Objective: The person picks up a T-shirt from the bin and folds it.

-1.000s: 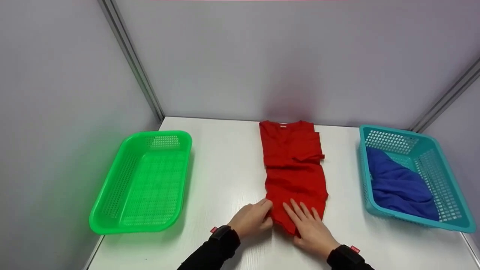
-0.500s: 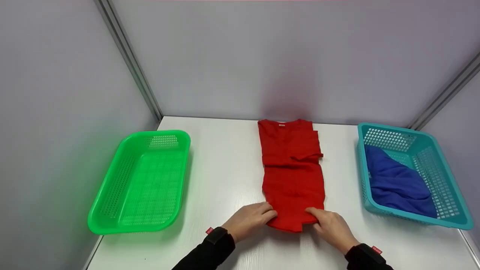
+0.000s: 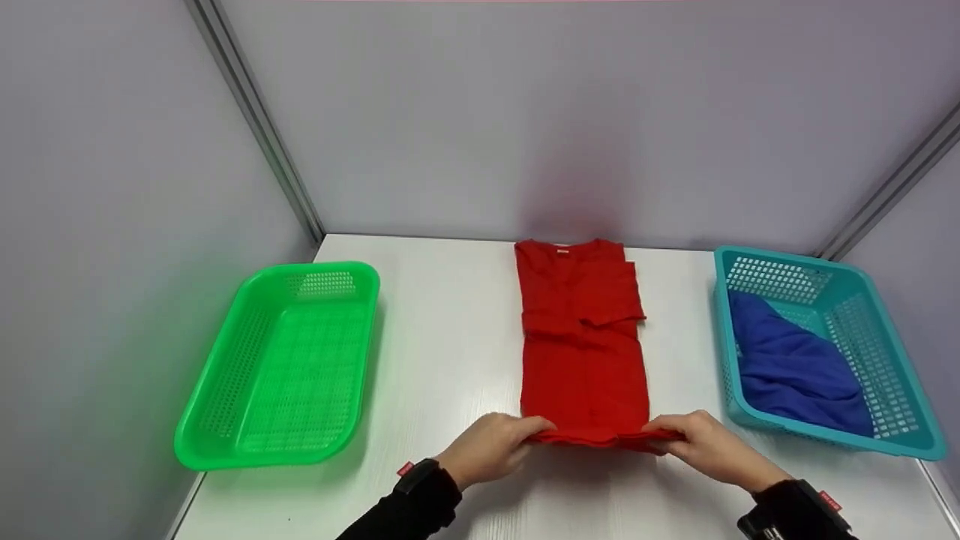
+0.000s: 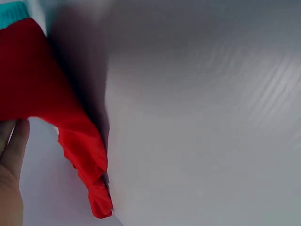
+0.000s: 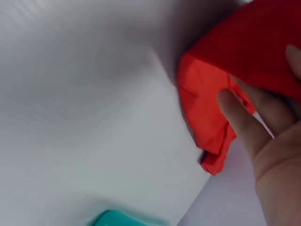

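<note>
A red shirt (image 3: 583, 375) lies lengthwise on the white table in the head view, sides folded in, its collar at the back edge and a sleeve folded across its upper right. My left hand (image 3: 491, 448) pinches the left corner of the near hem. At the opposite corner my right hand (image 3: 712, 450) pinches the hem between thumb and fingers. The hem between them is raised off the table. In the right wrist view the cloth (image 5: 263, 52) hangs over the fingers (image 5: 240, 117); the left wrist view shows the raised cloth (image 4: 37, 75) above the left fingers.
A bright green basket (image 3: 367, 360) with nothing in it stands on the left. On the right is a teal basket (image 3: 724, 337) holding a crumpled blue cloth (image 3: 795, 367). Grey-white panels (image 3: 480, 120) enclose the table (image 3: 442, 330) at the back and sides.
The right hand has gone from lying flat on the shirt to pinching the right hem corner, moving right. Both hands have lifted the near hem, which now looks straighter and wider.
</note>
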### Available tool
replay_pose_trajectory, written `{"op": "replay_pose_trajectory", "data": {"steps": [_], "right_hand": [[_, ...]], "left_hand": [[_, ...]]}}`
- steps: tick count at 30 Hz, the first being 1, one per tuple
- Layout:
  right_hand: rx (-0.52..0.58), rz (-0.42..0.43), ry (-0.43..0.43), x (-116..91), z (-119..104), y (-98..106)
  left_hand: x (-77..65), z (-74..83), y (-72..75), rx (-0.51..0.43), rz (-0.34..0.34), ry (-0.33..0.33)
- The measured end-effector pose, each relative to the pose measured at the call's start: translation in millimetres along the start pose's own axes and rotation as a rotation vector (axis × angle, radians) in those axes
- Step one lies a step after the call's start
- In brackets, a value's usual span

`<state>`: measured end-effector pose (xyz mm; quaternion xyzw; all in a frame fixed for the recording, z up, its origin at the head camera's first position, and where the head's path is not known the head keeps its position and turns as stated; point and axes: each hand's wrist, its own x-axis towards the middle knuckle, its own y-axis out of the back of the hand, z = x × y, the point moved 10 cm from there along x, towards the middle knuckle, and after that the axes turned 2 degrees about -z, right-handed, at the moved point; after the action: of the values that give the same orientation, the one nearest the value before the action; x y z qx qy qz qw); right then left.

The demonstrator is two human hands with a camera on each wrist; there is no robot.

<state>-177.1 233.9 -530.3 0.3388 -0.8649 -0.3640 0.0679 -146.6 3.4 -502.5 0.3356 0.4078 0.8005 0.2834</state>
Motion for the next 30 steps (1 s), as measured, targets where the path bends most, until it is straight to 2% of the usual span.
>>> {"op": "replay_pose_trajectory", "data": {"steps": [4,7,12,16,20,22,24,30], "right_hand": [[0.166,-0.065,-0.047,-9.3,-3.4,2.8],[0.223,-0.107,-0.050,-13.3,-7.8,0.9],[0.252,-0.148,-0.015,-14.1,-14.8,-4.3],[0.280,-0.199,0.012,-14.0,-18.4,-13.1],[0.356,-0.297,-0.019,-14.2,-15.5,-28.3],[0.341,-0.299,-0.032,-11.1,-12.0,-30.8],[0.262,-0.247,-0.044,-4.3,-7.8,-26.2],[-0.042,0.061,-0.073,22.1,-3.1,16.3]], "left_hand": [[0.1,1.6,-1.6,-0.228,-0.089,0.058],[0.1,4.3,-1.8,-0.332,-0.138,0.082],[-2.0,8.3,-3.7,-0.400,-0.201,0.109],[-7.2,11.6,-13.2,-0.459,-0.309,0.136],[-10.7,12.8,-23.2,-0.511,-0.405,0.155],[-8.6,9.3,-25.1,-0.514,-0.400,0.169],[-4.0,-0.2,-25.2,-0.536,-0.363,0.224],[23.2,-40.9,-9.9,-0.627,-0.132,0.413]]}}
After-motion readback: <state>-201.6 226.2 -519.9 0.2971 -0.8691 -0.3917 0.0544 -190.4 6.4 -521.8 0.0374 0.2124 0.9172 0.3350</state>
